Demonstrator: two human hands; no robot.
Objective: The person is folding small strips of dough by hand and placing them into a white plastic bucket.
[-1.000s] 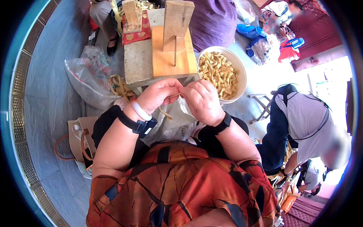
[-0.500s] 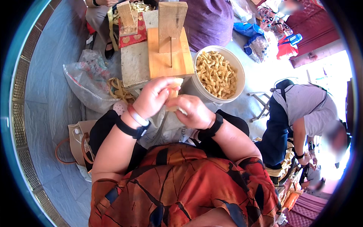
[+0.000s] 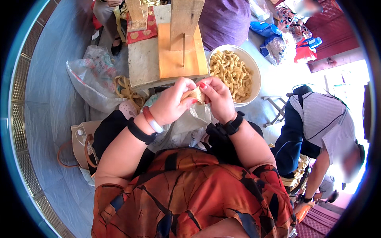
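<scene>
A pale yellow folded strip (image 3: 195, 95) is pinched between both my hands, just in front of the wooden stand. My left hand (image 3: 171, 102) closes on its left side with thumb and fingers. On the other side my right hand (image 3: 220, 97) grips it, thumb on top. The strip's lower part is hidden by my fingers. Beyond my hands rises the stand (image 3: 166, 61), a flat base with an upright board and a thin rod. Right beside it a white bucket (image 3: 257, 81) holds several knotted yellow pieces (image 3: 231, 73) that look like the strip.
The stand rests on a worn pale table (image 3: 142, 65). Left of it lie a clear plastic bag (image 3: 93, 89) and loose yellow strips (image 3: 129, 93). A beige handbag (image 3: 81, 142) sits by my left leg. One person (image 3: 317, 115) bends at right; others sit beyond the table.
My hands have turned and drawn together around the strip, the right one moving up and to the right. The view has shifted slightly. The person at right has bent lower.
</scene>
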